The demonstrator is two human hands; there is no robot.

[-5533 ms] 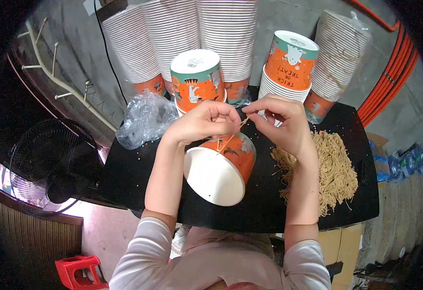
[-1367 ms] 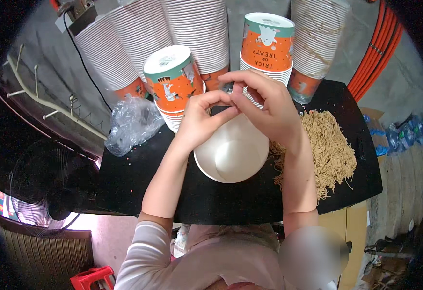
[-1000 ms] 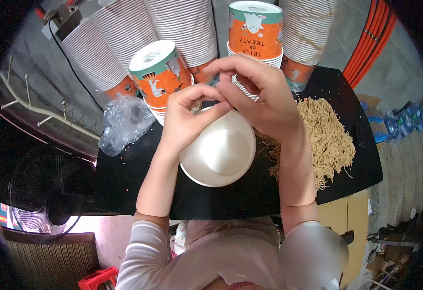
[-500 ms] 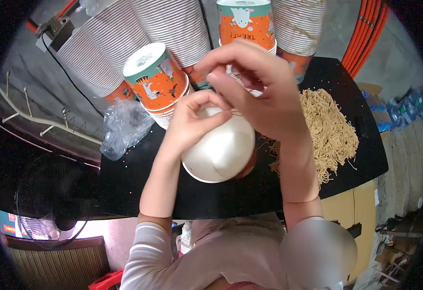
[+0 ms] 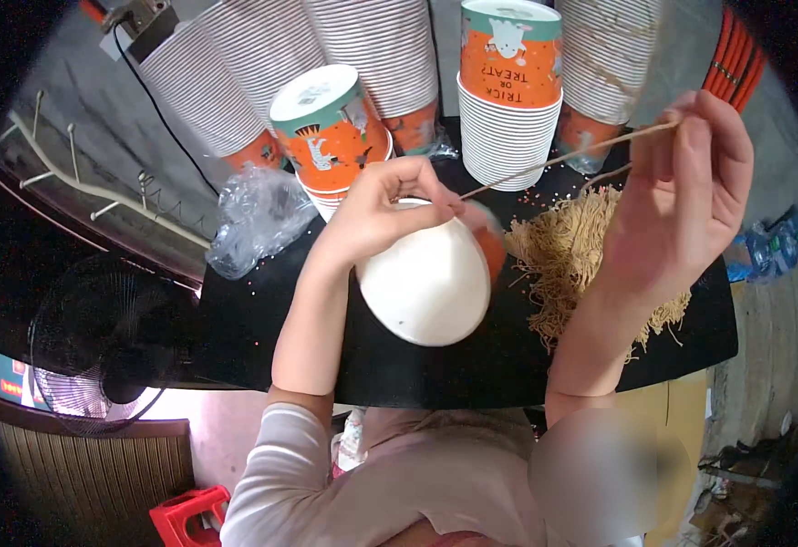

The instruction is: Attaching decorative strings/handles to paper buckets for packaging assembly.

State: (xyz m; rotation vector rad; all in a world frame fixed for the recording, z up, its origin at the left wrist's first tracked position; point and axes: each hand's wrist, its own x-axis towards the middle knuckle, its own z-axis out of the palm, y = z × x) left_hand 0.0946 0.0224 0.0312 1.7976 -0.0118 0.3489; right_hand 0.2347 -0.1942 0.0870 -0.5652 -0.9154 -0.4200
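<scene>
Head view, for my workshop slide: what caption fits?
A tan cord stretches between the right hand and the left hand at the rim of a white-lined bucket.

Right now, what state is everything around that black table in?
White-lined orange paper tub: tilted, mouth open.
Thin tan cord: stretched nearly straight.
Left hand: seemingly pinching the tub's rim.
Right hand: raised, pinching the cord.
Heap of tan cords: loose.
Front orange-and-green paper tubs: nested, upside down.
Clear plastic bag: crumpled.
Black round fan: spinning unclear.
</scene>
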